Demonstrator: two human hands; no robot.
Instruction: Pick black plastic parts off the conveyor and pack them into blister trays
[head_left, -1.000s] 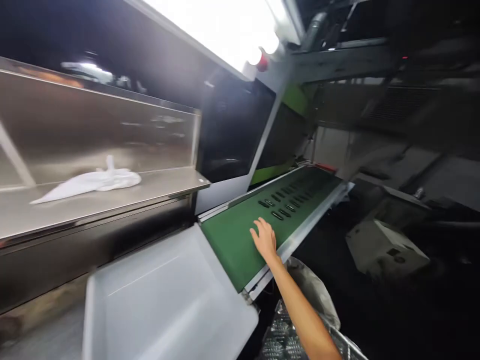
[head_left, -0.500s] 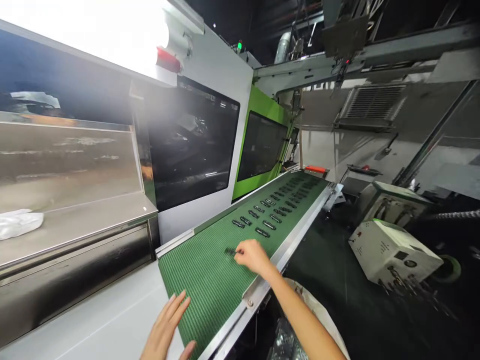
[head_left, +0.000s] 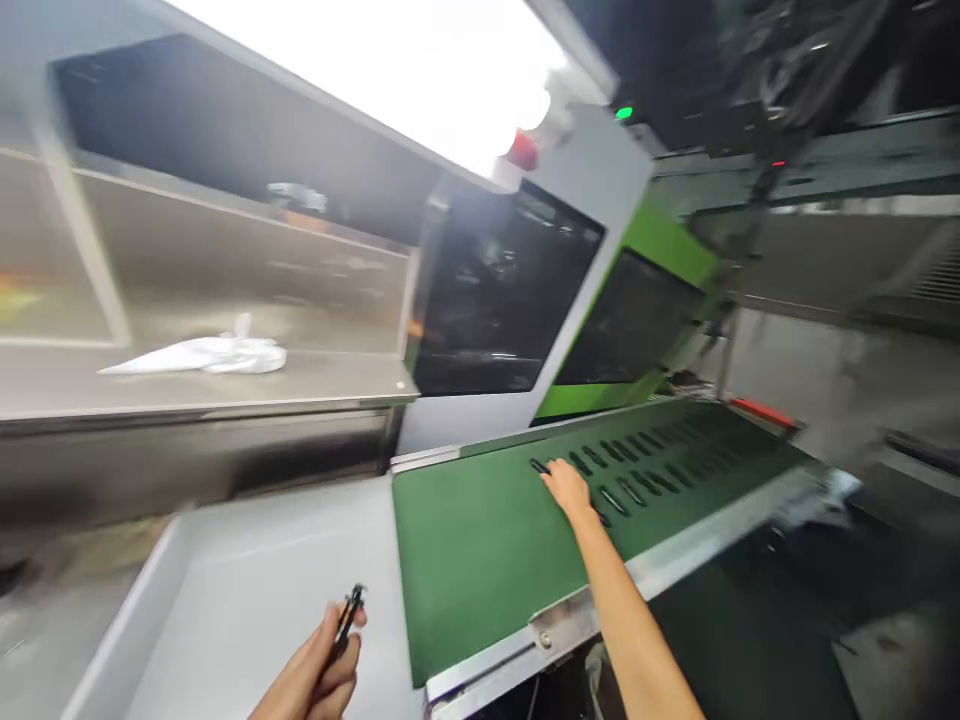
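Observation:
My left hand (head_left: 322, 662) is closed in a pinch on a small, narrow black part (head_left: 349, 612) with a notched tip. It is held upright above the white tray-like surface. Over the green conveyor belt (head_left: 472, 560), my right hand (head_left: 566, 487) has its fingertips closed on another black part (head_left: 538, 466), whose end sticks out to the left of the fingers. Similar black parts (head_left: 613, 499) lie in two rows along the belt beyond that hand. Blur hides their exact shape.
A white surface with a raised rim (head_left: 255, 590) adjoins the belt's near end. To the left, a steel shelf (head_left: 337, 378) bears a white cloth-like bundle (head_left: 225, 354). The machine's dark window (head_left: 510, 300) stands behind the belt. A metal rail (head_left: 720, 535) runs along its right edge.
My left hand, earlier open and bare, now holds a black part. My right hand has reached farther up the belt to another part. The view has swung left.

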